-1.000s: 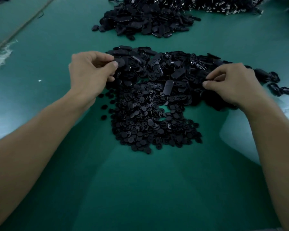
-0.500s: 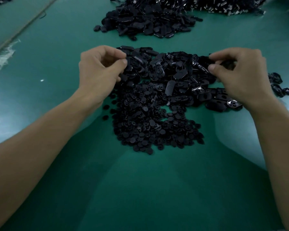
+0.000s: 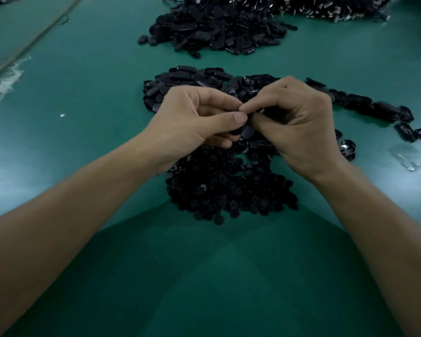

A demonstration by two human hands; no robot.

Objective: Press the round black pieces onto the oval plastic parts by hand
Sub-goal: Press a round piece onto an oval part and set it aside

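A heap of small round black pieces (image 3: 229, 188) lies on the green table just below my hands. Behind it spreads a pile of black oval plastic parts (image 3: 187, 79). My left hand (image 3: 192, 117) and my right hand (image 3: 294, 120) meet above the middle of these piles, fingertips touching. Both pinch small black parts between thumb and forefinger; the parts are almost wholly hidden by the fingers, so I cannot tell which hand has the round piece and which the oval.
A second big pile of black oval parts (image 3: 216, 32) lies farther back, with a heap of shiny parts (image 3: 331, 6) behind it. A string of oval parts (image 3: 384, 110) trails to the right. Green table surface (image 3: 88, 98) surrounds the piles.
Both hands have come together from the left and right sides of the oval pile to its middle. Each carries a small black part, and the fingertips now meet.
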